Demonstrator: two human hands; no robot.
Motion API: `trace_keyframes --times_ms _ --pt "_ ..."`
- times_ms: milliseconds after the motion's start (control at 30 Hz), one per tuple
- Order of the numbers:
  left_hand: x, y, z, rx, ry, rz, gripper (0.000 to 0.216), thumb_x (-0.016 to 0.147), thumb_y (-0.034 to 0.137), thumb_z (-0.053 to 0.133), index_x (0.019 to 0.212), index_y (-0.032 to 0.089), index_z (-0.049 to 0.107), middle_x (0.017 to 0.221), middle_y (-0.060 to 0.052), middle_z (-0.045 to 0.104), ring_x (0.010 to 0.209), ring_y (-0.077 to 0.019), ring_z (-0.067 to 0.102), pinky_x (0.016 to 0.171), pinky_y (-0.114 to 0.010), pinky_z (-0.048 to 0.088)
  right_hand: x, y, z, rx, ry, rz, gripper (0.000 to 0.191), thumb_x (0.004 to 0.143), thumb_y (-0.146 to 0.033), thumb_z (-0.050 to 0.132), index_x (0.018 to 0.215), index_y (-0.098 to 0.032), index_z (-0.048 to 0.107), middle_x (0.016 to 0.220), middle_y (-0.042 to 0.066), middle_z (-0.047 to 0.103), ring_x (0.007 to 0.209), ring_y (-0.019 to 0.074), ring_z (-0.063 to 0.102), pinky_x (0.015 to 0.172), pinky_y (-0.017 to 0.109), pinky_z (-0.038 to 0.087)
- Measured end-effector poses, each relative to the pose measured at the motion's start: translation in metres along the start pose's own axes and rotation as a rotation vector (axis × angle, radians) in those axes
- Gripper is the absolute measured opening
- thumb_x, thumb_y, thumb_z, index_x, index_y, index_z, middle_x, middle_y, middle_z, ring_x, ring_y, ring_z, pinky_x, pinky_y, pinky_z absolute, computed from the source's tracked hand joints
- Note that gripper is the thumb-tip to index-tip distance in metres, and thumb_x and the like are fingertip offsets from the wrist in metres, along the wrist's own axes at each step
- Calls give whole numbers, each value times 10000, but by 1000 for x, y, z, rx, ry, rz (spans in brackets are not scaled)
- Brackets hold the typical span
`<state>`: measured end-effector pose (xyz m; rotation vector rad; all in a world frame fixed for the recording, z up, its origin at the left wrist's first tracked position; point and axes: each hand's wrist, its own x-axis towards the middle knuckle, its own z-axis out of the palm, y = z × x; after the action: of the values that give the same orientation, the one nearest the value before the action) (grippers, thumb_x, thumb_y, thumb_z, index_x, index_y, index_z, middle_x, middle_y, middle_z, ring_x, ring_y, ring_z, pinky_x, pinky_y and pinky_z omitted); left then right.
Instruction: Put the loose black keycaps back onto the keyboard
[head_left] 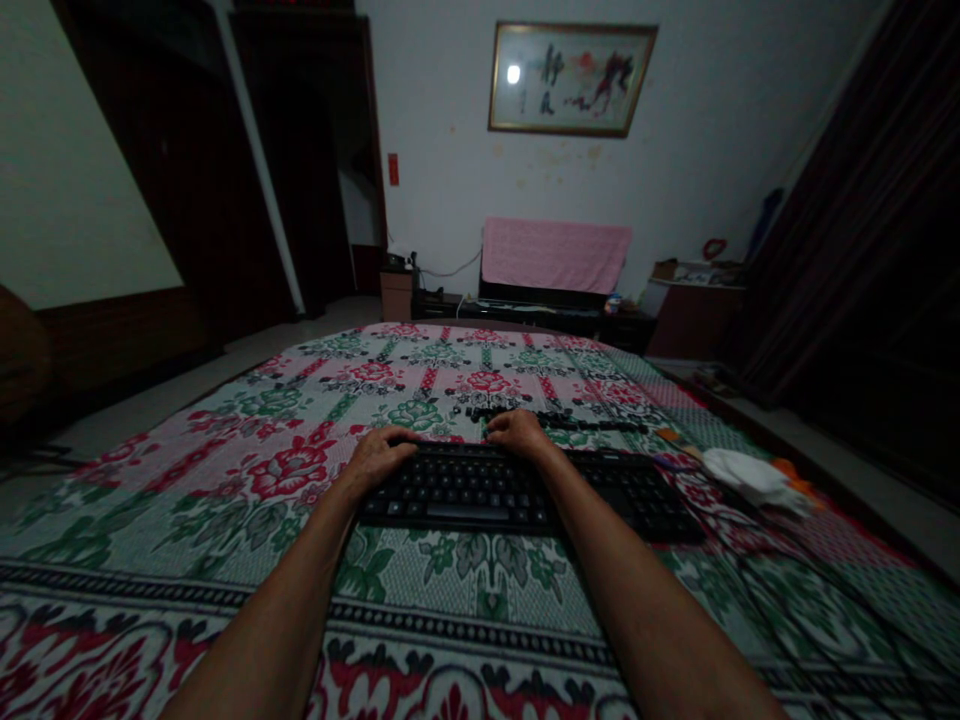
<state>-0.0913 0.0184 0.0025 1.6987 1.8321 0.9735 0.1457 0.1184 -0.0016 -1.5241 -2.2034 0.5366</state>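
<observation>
A black computer keyboard (pixel 480 513) lies on the flowered bedspread, its long side across my view. At its far left corner, my left hand (pixel 379 455) is closed on the edge, thumb over the top and the other fingers partly hidden. My right hand (pixel 517 433) reaches past the keyboard's far edge with curled fingers pinched together. A small dark piece like a keycap shows at its fingertips, mostly hidden. Just beyond and to the right runs a line of loose black keycaps (pixel 592 424). Part of the keyboard's right half is covered by my right forearm.
Flowered bedspread (pixel 285 470) spreads under everything. To the right lie a crumpled white bundle (pixel 750 480), an orange item (pixel 799 480) and black cables (pixel 780 590). Beyond stand a low cabinet (pixel 694 305), a screen draped with a pink towel (pixel 555 255) and a framed picture (pixel 574 80).
</observation>
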Motion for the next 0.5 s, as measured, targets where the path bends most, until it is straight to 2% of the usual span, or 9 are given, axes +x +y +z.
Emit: trace_keyframes --times_ms 200,500 --pt "1 -2 1 -12 6 5 262 622 296 541 831 233 686 851 13 680 849 -194 593 822 -288 429 -4 -2 -5 -17 4 1 246 617 -179 634 852 -210 701 829 -14 703 781 131 639 739 192 462" --pt "0 -2 1 -38 6 -5 262 621 297 542 829 215 678 839 1 677 847 -195 594 799 -291 435 -7 -5 -6 -28 4 4 240 624 -195 631 853 -201 702 826 -9 702 789 137 635 739 189 457"
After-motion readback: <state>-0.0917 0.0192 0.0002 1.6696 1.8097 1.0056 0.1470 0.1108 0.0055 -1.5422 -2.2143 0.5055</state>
